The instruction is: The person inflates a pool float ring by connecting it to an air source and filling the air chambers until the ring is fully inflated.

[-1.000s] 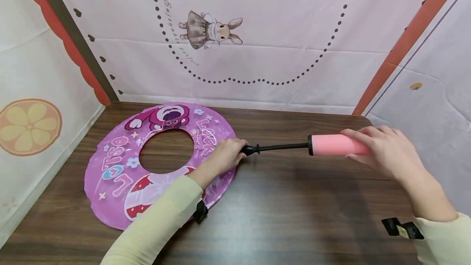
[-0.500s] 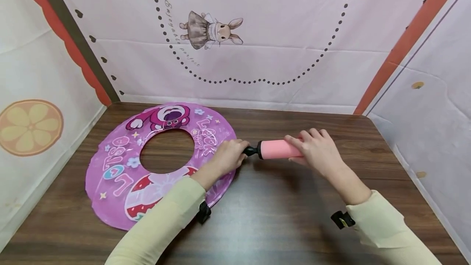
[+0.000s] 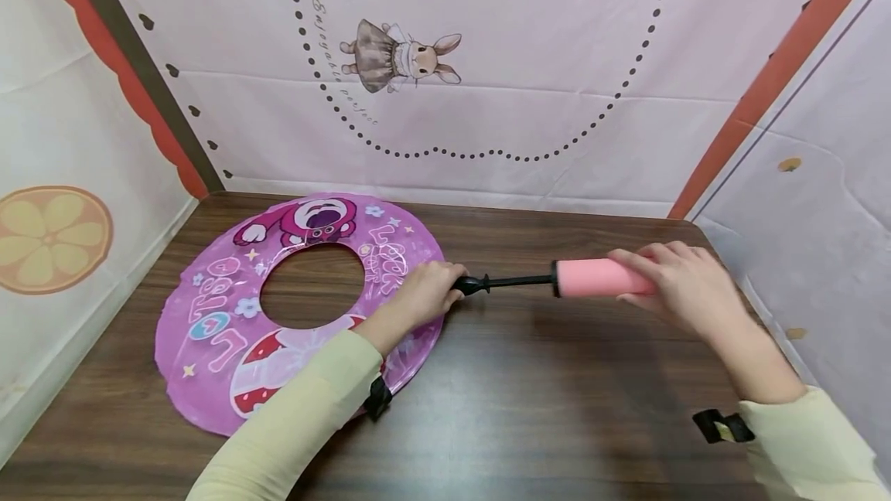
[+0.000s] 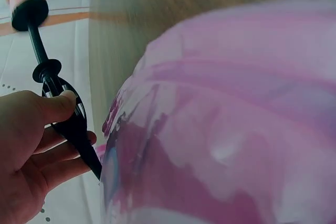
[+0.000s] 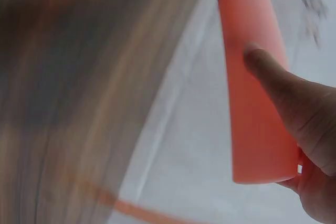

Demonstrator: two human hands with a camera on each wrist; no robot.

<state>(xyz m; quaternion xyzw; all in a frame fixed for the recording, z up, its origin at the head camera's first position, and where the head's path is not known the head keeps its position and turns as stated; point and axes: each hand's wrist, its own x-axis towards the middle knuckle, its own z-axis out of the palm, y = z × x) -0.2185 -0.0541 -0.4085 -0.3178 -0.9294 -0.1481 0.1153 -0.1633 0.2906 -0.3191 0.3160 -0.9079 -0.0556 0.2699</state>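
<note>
A hand air pump has a pink barrel (image 3: 599, 277), a thin black rod (image 3: 520, 281) and a black nozzle end (image 3: 472, 284). My left hand (image 3: 428, 291) grips the nozzle end, thumb on top in the left wrist view. The tapered tip (image 4: 90, 158) points into the side of a purple swim ring (image 3: 198, 354), where its end is hidden. Around the far end of the barrel curls my right hand (image 3: 685, 284), its thumb (image 5: 273, 74) along the pink side in the right wrist view. A length of rod shows between barrel and nozzle. The ring lies flat, its outer edge wrinkled.
Everything is on a dark wooden table (image 3: 501, 408). Pale printed cloth walls (image 3: 529, 45) stand at its back and both sides, the ring's left part lying toward the left wall (image 3: 56, 130).
The right hand first pushed the barrel left up to the nozzle, then drew it back right, baring the rod again. The left hand and the swim ring stay nearly in place.
</note>
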